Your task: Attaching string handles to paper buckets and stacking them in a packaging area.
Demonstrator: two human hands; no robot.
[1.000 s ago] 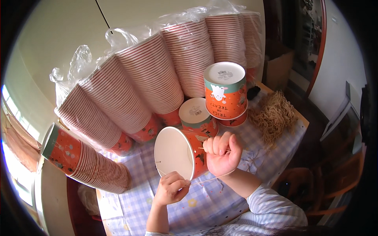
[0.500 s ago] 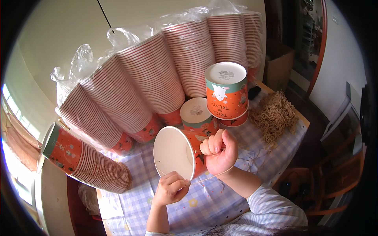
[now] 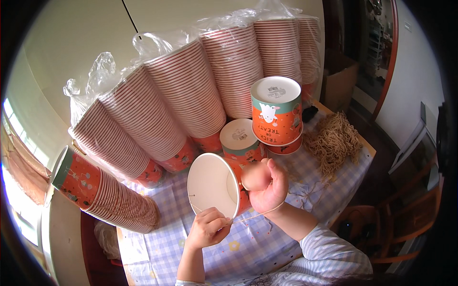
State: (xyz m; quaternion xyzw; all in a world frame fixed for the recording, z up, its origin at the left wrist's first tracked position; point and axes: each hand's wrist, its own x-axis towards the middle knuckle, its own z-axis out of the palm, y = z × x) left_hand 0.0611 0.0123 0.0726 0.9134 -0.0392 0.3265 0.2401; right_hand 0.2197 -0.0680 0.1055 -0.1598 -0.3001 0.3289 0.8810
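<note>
A paper bucket (image 3: 214, 183) with a white inside and orange printed outside lies tilted over the table, its mouth facing left and toward me. A thin tan cord (image 3: 253, 218) passes through a hole near its rim, where a short end sticks out inside. My left hand (image 3: 210, 228) is closed in a pinch on the cord at the lower rim. My right hand (image 3: 267, 186) is closed in a fist against the bucket's outer right side; the cord runs round its wrist. What lies inside that fist is hidden.
Tall nested bucket stacks (image 3: 186, 90) in clear plastic line the back. Another stack (image 3: 119, 205) lies at left. Upside-down buckets (image 3: 276, 117) stand behind my right hand, beside a heap of tan cords (image 3: 336, 143). A checked cloth (image 3: 267, 243) covers the table.
The right hand's fingers have shifted slightly and look blurred by motion. My left hand and the bucket hold nearly the same place.
</note>
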